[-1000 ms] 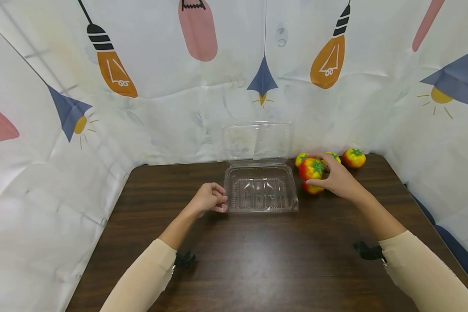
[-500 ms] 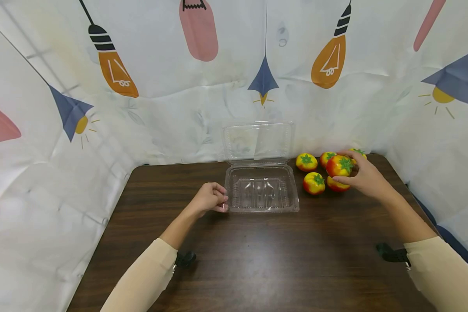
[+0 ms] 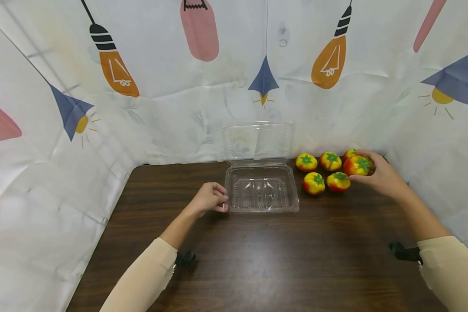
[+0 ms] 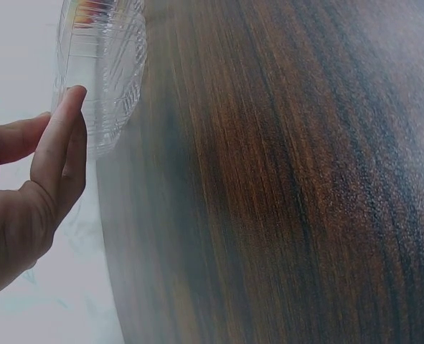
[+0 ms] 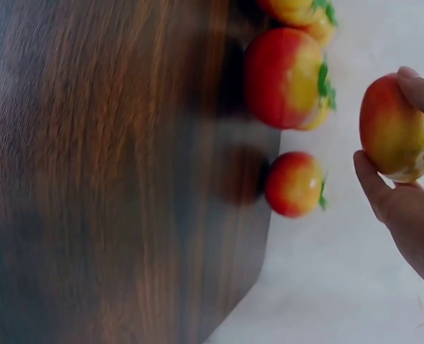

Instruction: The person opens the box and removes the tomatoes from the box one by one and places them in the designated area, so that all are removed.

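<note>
In the head view a clear plastic clamshell container (image 3: 295, 201) lies open, its lid (image 3: 258, 141) raised at the back. My left hand (image 3: 209, 198) pinches its left rim; the left wrist view has thumb and fingers (image 4: 67, 107) at the container's edge. Over at the right, my right hand (image 3: 382, 175) grips a red-and-yellow tomato (image 3: 356, 166) with a green leafy top. In the right wrist view this tomato (image 5: 389, 129) is held off the table between thumb and fingers.
Several similar tomatoes stand right of the container: two in front, a left tomato (image 3: 313, 183) and a right tomato (image 3: 338, 182), others behind. One back tomato (image 3: 350, 154) is partly hidden by the held one. A printed cloth (image 3: 171, 125) hangs behind the dark wooden table (image 3: 257, 260).
My right hand has carried the tomato to the right, away from the container and past the front tomatoes, uncovering more of the others. The left hand stays at the container's rim.
</note>
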A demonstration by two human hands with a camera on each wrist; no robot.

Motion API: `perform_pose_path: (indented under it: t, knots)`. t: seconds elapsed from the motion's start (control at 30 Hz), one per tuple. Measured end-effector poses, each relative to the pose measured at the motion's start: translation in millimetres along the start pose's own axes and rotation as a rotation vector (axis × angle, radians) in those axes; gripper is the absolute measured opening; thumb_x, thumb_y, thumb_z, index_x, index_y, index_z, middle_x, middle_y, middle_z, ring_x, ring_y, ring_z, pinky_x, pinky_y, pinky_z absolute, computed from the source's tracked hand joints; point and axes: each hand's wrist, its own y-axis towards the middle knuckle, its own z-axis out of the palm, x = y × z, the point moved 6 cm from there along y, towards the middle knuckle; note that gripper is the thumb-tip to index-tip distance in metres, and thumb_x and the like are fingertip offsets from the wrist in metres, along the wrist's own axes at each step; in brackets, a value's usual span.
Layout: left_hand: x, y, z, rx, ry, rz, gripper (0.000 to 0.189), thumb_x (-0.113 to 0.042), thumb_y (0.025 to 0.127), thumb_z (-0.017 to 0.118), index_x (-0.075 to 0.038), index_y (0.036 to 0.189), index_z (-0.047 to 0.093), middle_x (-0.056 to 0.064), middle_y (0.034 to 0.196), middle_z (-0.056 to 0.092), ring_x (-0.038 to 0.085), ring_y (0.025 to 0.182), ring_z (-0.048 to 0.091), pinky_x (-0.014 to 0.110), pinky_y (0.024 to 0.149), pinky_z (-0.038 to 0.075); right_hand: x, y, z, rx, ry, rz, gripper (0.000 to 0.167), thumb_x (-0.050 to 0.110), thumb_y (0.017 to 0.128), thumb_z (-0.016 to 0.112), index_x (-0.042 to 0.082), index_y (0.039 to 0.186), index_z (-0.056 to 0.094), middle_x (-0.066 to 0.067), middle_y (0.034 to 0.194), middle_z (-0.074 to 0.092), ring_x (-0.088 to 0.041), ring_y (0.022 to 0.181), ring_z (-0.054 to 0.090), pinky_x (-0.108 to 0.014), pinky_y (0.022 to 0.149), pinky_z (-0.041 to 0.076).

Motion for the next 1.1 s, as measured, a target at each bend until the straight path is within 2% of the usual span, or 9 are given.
perform_pose_path:
  t: [0.27,0.4,0.47,0.53,0.6,0.7,0.8,0.97,1.1]
  knots:
    - [-0.1,0.5,0.1,-0.005,0.005,-0.001,0.028,0.008,0.097,0.063,0.014,0.123,0.053,0.034,0.104,0.068,0.018,0.068,0.07,0.031,0.065,0.067,-21.6,3.3,-4.0,-0.018,-0.006,-0.013,0.078,0.018,0.091,0.081,-0.007,0.15,0.037,-0.034,0.145,0.041,-0.043,0.113,0.049,-0.003,0.073,0.036]
    - [0.0,0.4,-0.2,-0.006,0.004,-0.001,0.029,0.009,0.097,0.064,0.014,0.123,0.053,0.034,0.103,0.068,0.019,0.068,0.07,0.032,0.065,0.067,-29.1,2.6,-3.3,0.006,-0.019,0.007,0.08,0.02,0.093,0.079,-0.011,0.15,0.033,-0.039,0.146,0.037,-0.051,0.119,0.046,-0.039,0.092,0.051]
    - [0.2,0.0,-0.3,-0.003,0.006,0.0,0.029,0.009,0.097,0.063,0.015,0.124,0.052,0.034,0.103,0.068,0.019,0.068,0.071,0.032,0.065,0.067,-33.1,1.4,-2.7,0.024,-0.027,0.03,0.082,0.023,0.094,0.078,-0.013,0.151,0.031,-0.042,0.148,0.033,-0.056,0.124,0.042,-0.062,0.097,0.046]
    - [0.6,0.1,-0.2,0.0,0.005,-0.002,0.03,0.008,0.097,0.063,0.014,0.124,0.052,0.033,0.103,0.068,0.019,0.068,0.071,0.032,0.066,0.067,-38.5,0.0,-2.1,0.033,-0.037,0.049,0.083,0.024,0.095,0.077,-0.014,0.151,0.029,-0.043,0.149,0.031,-0.058,0.125,0.041,-0.072,0.098,0.041]
    - [0.8,0.4,-0.3,0.003,0.008,0.005,0.03,0.008,0.098,0.063,0.015,0.124,0.052,0.031,0.101,0.069,0.019,0.068,0.071,0.032,0.066,0.067,-44.1,-0.7,-2.0,0.036,-0.045,0.061,0.084,0.025,0.095,0.077,-0.015,0.15,0.029,-0.044,0.148,0.031,-0.058,0.123,0.042,-0.07,0.096,0.043]
    - [0.7,0.5,-0.6,0.002,0.013,0.003,0.029,0.007,0.098,0.063,0.014,0.124,0.053,0.031,0.101,0.069,0.018,0.068,0.071,0.031,0.066,0.067,-51.4,-0.5,-2.3,0.022,-0.053,0.058,0.081,0.024,0.094,0.078,-0.015,0.149,0.031,-0.043,0.143,0.035,-0.054,0.116,0.047,-0.044,0.087,0.052]
    - [0.5,0.0,-1.0,-0.002,0.012,-0.002,0.029,0.007,0.098,0.064,0.014,0.124,0.053,0.032,0.103,0.069,0.018,0.069,0.071,0.031,0.066,0.067,-57.4,-0.3,-1.7,0.019,-0.063,0.069,0.081,0.024,0.094,0.078,-0.015,0.148,0.032,-0.042,0.14,0.038,-0.052,0.112,0.049,-0.036,0.083,0.05]
    - [1.2,-0.1,-1.1,-0.005,0.006,-0.005,0.029,0.008,0.097,0.064,0.014,0.123,0.053,0.033,0.103,0.068,0.019,0.069,0.071,0.033,0.067,0.067,-70.8,-2.9,3.6,0.064,-0.081,0.16,0.091,0.038,0.095,0.076,-0.012,0.152,0.025,-0.045,0.146,0.032,-0.058,0.12,0.044,-0.069,0.093,0.045]
    - [3.0,-0.1,-1.5,-0.005,0.006,-0.005,0.029,0.007,0.097,0.064,0.013,0.124,0.053,0.031,0.102,0.069,0.019,0.069,0.071,0.032,0.067,0.067,-81.5,-6.0,9.0,0.101,-0.094,0.242,0.1,0.048,0.095,0.073,-0.01,0.155,0.018,-0.047,0.151,0.025,-0.063,0.128,0.037,-0.075,0.099,0.038]
